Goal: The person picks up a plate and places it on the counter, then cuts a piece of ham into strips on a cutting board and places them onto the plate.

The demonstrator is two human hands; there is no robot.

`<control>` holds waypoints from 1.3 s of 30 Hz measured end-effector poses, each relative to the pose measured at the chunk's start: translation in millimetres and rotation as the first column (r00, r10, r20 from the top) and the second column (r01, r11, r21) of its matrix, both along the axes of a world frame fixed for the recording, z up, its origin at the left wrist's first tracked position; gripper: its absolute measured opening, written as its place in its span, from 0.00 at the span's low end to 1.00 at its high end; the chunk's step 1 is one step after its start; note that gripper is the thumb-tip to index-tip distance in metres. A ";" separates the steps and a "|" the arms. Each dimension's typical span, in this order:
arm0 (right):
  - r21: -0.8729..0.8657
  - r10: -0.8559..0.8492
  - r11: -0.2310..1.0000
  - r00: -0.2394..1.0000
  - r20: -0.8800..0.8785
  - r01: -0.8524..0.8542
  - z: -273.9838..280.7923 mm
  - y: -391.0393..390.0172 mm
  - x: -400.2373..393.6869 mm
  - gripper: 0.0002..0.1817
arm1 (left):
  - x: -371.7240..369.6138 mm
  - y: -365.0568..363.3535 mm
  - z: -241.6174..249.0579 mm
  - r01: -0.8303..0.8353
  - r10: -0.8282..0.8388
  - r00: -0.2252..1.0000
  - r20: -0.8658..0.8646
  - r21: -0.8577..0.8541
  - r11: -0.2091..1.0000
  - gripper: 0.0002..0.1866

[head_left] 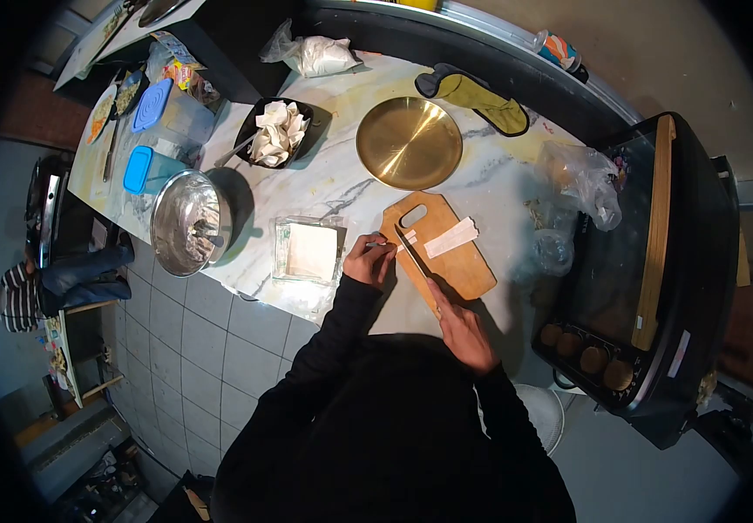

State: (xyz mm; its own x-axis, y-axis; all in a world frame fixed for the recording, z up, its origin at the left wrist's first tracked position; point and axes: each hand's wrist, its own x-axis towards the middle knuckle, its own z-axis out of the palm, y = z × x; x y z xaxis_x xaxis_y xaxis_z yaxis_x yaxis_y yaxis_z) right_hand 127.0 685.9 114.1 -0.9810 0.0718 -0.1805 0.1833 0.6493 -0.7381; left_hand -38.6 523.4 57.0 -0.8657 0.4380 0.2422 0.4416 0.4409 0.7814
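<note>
A wooden cutting board (468,272) with a handle slot lies in front of me. My right hand (466,336) is closed around the handle of a knife (413,254), whose blade points away from me across the board's left side. Beside the blade, a small pale strip (408,247) reaches toward my left hand (370,261). The fingers of that hand are drawn together at the strip's left end, by the board's edge. Wider flat pale strips (451,238) lie on the board, right of the knife. A glass dish (282,253) with a white slab inside sits left of my left hand.
Behind the board is a round golden plate (409,142), with an oven mitt (486,102) beyond it. A black bowl of white pieces (277,132) and a steel bowl (176,231) stand left. An oven (638,261) and plastic bags (581,179) occupy the right. A person (23,296) is far left.
</note>
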 end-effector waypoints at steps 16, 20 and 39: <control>0.042 -0.003 0.999 0.988 0.157 -0.004 6.0 -4.9 -4.7 0.43 | -0.4 -10.3 17.7 0.074 -0.070 0.993 0.096 -0.042 0.996 0.11; 0.015 0.012 1.000 0.996 0.084 -0.014 2.8 -2.6 -7.6 0.43 | -0.6 -13.1 20.7 0.085 -0.079 0.989 0.124 -0.045 0.995 0.10; -0.186 -0.145 0.973 0.988 -0.044 0.135 15.2 11.0 -7.5 0.33 | 5.4 -5.2 30.3 0.008 -0.025 0.970 0.241 0.070 0.998 0.07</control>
State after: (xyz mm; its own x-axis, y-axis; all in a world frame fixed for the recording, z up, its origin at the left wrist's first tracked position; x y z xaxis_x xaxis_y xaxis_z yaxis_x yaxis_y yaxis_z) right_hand 119.5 696.9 129.3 -0.9725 0.1801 -0.1477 0.2174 0.4743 -0.8531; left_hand -33.2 518.2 87.4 -0.8950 0.4425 0.0567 0.2431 0.3772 0.8937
